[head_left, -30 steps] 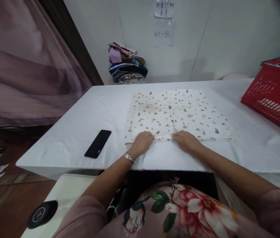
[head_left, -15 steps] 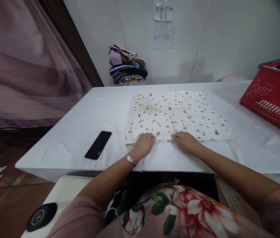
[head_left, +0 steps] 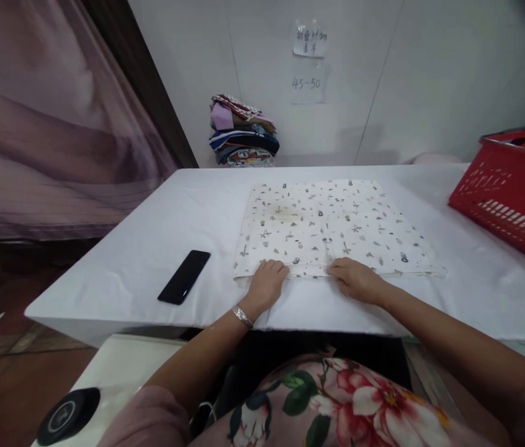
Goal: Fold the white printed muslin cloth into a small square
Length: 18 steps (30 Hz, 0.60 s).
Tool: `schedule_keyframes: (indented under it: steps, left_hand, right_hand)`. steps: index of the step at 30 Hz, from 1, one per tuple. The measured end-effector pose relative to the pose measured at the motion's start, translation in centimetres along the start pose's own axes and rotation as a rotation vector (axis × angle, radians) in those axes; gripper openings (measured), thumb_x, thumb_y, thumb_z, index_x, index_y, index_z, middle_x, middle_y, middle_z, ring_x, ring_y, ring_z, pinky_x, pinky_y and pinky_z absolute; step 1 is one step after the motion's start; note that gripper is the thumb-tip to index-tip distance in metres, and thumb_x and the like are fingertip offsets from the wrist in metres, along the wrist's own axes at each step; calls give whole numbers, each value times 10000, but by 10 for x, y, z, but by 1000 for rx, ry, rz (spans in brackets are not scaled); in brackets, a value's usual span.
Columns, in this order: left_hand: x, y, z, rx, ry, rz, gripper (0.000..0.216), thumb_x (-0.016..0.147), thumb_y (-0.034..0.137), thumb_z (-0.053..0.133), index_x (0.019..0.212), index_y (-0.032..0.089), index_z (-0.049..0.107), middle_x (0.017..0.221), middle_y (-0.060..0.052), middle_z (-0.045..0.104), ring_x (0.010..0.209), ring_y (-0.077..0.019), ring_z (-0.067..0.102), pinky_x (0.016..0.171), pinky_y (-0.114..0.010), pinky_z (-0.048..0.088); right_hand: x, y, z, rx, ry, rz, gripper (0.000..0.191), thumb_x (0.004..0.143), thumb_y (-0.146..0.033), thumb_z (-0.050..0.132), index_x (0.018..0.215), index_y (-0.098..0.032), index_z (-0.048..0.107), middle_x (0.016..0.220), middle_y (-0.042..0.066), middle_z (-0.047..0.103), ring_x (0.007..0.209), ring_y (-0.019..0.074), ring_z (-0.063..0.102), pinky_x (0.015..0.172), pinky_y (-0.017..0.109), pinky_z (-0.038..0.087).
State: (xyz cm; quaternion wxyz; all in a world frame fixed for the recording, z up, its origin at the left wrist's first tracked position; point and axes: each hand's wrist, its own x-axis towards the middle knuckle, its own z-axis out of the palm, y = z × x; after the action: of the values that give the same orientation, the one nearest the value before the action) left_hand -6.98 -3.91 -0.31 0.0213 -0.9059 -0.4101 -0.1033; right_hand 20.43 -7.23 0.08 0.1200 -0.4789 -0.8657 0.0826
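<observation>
A white cloth (head_left: 300, 226) with small dark plant and animal-like prints lies folded flat on the white-covered table, its near edge running level with my hands. My left hand (head_left: 267, 284), with a silver bracelet at the wrist, has its fingers curled over that near edge left of the middle. Just right of the middle, my right hand (head_left: 353, 278) pinches the same edge between thumb and fingers. The undersides of both hands are hidden.
A black phone (head_left: 184, 277) lies left of the cloth. At the right stands a red plastic basket (head_left: 514, 198). A stack of folded fabrics (head_left: 244, 133) sits beyond the far table edge, by the wall. A round black object (head_left: 67, 416) rests on a pale surface at lower left.
The whole view has tilted up slightly, so the scene sits lower. My right hand has shifted slightly right along the cloth's edge; my left hand keeps its place there.
</observation>
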Motion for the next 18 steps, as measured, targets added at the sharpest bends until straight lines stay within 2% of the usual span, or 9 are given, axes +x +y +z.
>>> schedule_keyframes:
  steps: [3, 6, 8, 10, 13, 15, 18]
  left_hand:
    - [-2, 0, 4, -69, 41, -28, 303, 882, 87, 390, 997, 242, 623, 1009, -42, 626, 930, -214, 507, 825, -341, 365]
    - [-4, 1, 6, -109, 67, -46, 289, 888, 99, 405, 995, 251, 626, 992, -34, 633, 931, -216, 515, 827, -344, 375]
    - [-5, 0, 7, -121, 87, -49, 267, 889, 110, 424, 997, 247, 625, 980, -31, 633, 928, -213, 518, 825, -344, 383]
    - [-6, 0, 10, -126, 107, -39, 244, 888, 114, 440, 991, 238, 623, 963, -28, 630, 914, -206, 519, 813, -343, 394]
    - [-7, -2, 13, -121, 126, -38, 221, 869, 91, 451, 927, 221, 620, 909, -24, 618, 873, -197, 519, 785, -344, 408]
    - [-7, -3, 16, -133, 134, -48, 222, 843, 68, 453, 876, 216, 614, 877, -26, 608, 849, -199, 522, 768, -351, 416]
    - [-6, -4, 21, -172, 147, -62, 243, 800, 42, 456, 844, 225, 609, 855, -33, 601, 834, -210, 532, 754, -366, 422]
  right_hand:
    - [13, -4, -9, 129, 60, 19, 296, 886, -212, 434, 1053, -232, 678, 1070, 80, 638, 1015, 229, 576, 864, 374, 501]
    - [38, -6, -7, 202, 111, -34, 377, 935, -301, 365, 1220, -237, 604, 1273, 80, 566, 1174, 222, 515, 995, 394, 442]
    - [59, -2, -1, 226, 63, -83, 447, 955, -365, 322, 1345, -237, 499, 1425, 64, 446, 1306, 213, 404, 1078, 403, 363]
    - [80, 6, 6, 200, -61, -106, 516, 956, -452, 305, 1417, -242, 406, 1508, 54, 329, 1391, 227, 269, 1130, 441, 266]
    - [105, 23, 12, 99, -242, -19, 653, 915, -598, 316, 1453, -230, 346, 1544, 83, 215, 1426, 286, 146, 1143, 523, 148]
    - [116, 32, 14, 50, -262, 45, 710, 896, -652, 287, 1469, -234, 311, 1555, 86, 153, 1430, 304, 97, 1139, 544, 107]
    - [127, 39, 19, 13, -232, 23, 699, 896, -672, 230, 1476, -284, 282, 1564, 43, 103, 1435, 285, 53, 1143, 538, 73]
